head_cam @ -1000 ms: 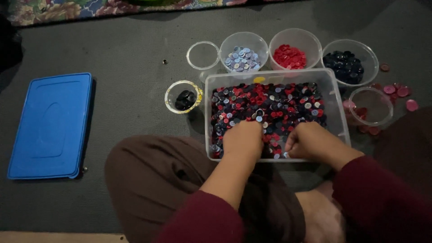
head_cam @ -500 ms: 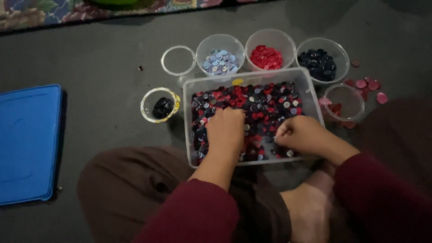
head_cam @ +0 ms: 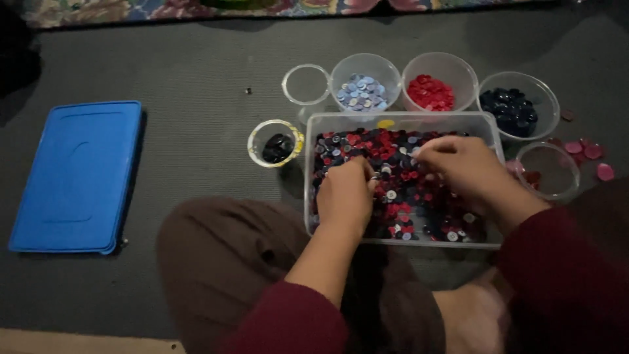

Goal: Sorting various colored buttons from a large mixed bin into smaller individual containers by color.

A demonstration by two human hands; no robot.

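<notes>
Two hands, left hand [head_cam: 345, 195] & right hand [head_cam: 463, 168], in button tub [head_cam: 314, 216].

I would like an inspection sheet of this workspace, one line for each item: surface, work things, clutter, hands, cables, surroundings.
Surface: dark grey mat on the floor.
Work things: clear tub full of mixed red, dark and pale buttons; around it, cups of pale blue buttons, red buttons, dark buttons and a small cup of black buttons.
Clutter: empty cup; nearly empty cup; loose pink buttons; blue lid lying flat, apart on the left.
Hands: left hand and right hand both in the tub, fingers on the buttons; grip cannot be told.
Cables: nothing seen.
Surroundings: patterned rug at the far edge.
</notes>
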